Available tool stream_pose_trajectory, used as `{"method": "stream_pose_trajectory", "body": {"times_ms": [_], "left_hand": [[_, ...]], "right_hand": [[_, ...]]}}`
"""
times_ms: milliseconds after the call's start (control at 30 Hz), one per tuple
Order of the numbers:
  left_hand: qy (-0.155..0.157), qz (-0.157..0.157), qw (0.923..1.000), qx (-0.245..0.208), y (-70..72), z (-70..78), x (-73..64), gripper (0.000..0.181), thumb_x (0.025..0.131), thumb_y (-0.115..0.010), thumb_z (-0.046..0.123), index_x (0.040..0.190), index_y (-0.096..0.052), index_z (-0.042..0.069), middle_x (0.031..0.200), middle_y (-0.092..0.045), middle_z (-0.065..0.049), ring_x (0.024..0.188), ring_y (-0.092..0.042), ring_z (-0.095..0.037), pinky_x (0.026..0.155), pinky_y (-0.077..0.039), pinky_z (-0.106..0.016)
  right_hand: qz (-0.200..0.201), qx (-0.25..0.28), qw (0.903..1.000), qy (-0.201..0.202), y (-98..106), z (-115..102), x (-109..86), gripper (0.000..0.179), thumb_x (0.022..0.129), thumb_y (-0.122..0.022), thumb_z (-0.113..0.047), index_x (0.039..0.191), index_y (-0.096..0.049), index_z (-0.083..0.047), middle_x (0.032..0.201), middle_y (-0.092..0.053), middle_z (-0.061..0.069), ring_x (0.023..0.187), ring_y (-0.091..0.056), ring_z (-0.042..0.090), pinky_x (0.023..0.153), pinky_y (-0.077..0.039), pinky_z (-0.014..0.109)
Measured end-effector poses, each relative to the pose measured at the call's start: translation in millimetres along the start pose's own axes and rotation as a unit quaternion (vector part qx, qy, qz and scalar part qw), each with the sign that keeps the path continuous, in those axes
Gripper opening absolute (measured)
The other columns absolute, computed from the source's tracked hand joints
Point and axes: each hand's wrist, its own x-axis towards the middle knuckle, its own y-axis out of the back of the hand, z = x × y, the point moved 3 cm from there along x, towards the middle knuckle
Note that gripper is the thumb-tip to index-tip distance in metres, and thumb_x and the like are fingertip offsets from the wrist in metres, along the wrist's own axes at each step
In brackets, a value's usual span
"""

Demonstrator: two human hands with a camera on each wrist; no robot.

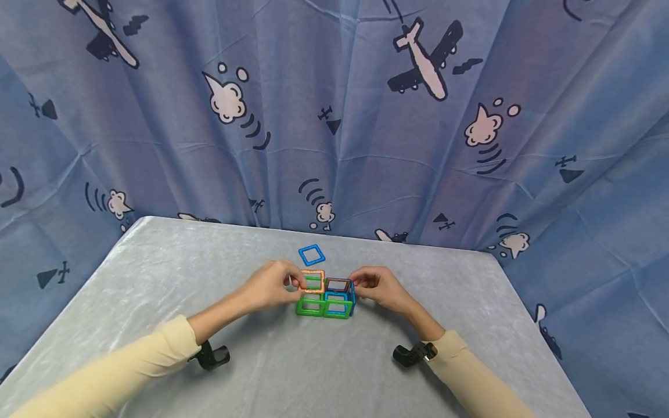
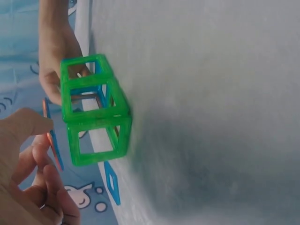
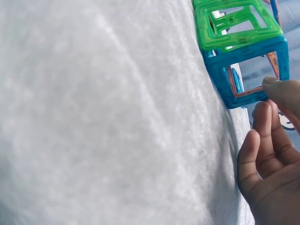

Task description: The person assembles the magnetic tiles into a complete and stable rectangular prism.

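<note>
Square magnetic tiles with open centres form a small box-like structure at mid-table, with green tiles (image 1: 310, 315) along its near side. My left hand (image 1: 274, 283) pinches an upright orange magnetic tile (image 1: 323, 281) above the left part of the structure. In the left wrist view, that tile's edge (image 2: 54, 145) shows both orange and blue, apart from the green frames. At the right end, my right hand (image 1: 384, 287) pinches a standing blue magnetic tile (image 1: 352, 299) between thumb and fingers. The right wrist view shows this blue tile (image 3: 218, 77) meeting a green one.
Behind the structure a loose blue tile (image 1: 320, 251) lies flat. The table (image 1: 324, 371) wears a pale grey cloth, and a blue curtain (image 1: 292, 151) with airplane prints hangs at its far edge. Each wrist carries a black camera mount (image 1: 211, 355).
</note>
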Motion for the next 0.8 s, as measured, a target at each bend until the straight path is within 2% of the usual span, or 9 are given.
{"method": "stream_pose_trajectory", "body": {"times_ms": [167,400,600,800], "left_hand": [[0.010,-0.003,0.9999,0.005,-3.9,4.3,0.4,0.014,0.081,-0.082,0.010,0.082,-0.075,0.022,0.082,-0.062,0.009,0.078,-0.057,-0.017,0.065,-0.047,-0.030],[0.002,-0.017,0.9998,0.009,-9.1,5.3,-0.4,0.013,0.082,-0.083,0.009,0.083,-0.075,0.020,0.082,-0.064,0.005,0.076,-0.058,-0.012,0.063,-0.048,-0.027],[0.000,-0.020,0.9998,0.001,-10.1,4.0,-1.4,0.012,0.083,-0.083,0.009,0.084,-0.075,0.019,0.084,-0.066,0.001,0.075,-0.059,-0.015,0.062,-0.048,-0.028],[-0.007,-0.015,0.9998,-0.014,-11.4,1.6,-2.7,0.014,0.082,-0.085,0.011,0.092,-0.076,0.014,0.081,-0.064,0.006,0.072,-0.057,-0.013,0.062,-0.048,-0.029]], "right_hand": [[0.000,-0.001,1.0000,0.000,0,0,-0.7,0.021,0.094,-0.070,0.005,0.115,-0.071,0.006,0.100,-0.069,0.022,0.081,-0.065,0.020,0.067,-0.054,0.027],[0.001,0.004,0.9999,0.011,1,0,-1.0,0.020,0.093,-0.070,0.005,0.113,-0.071,0.006,0.100,-0.069,0.024,0.080,-0.064,0.019,0.066,-0.054,0.026],[0.003,-0.001,1.0000,0.004,1,-1,-0.2,0.020,0.093,-0.071,0.005,0.112,-0.072,0.003,0.099,-0.071,0.019,0.080,-0.064,0.018,0.066,-0.054,0.025],[0.001,-0.005,1.0000,0.001,1,1,-0.4,0.020,0.093,-0.071,0.005,0.113,-0.072,0.004,0.098,-0.071,0.018,0.080,-0.065,0.019,0.066,-0.054,0.026]]}}
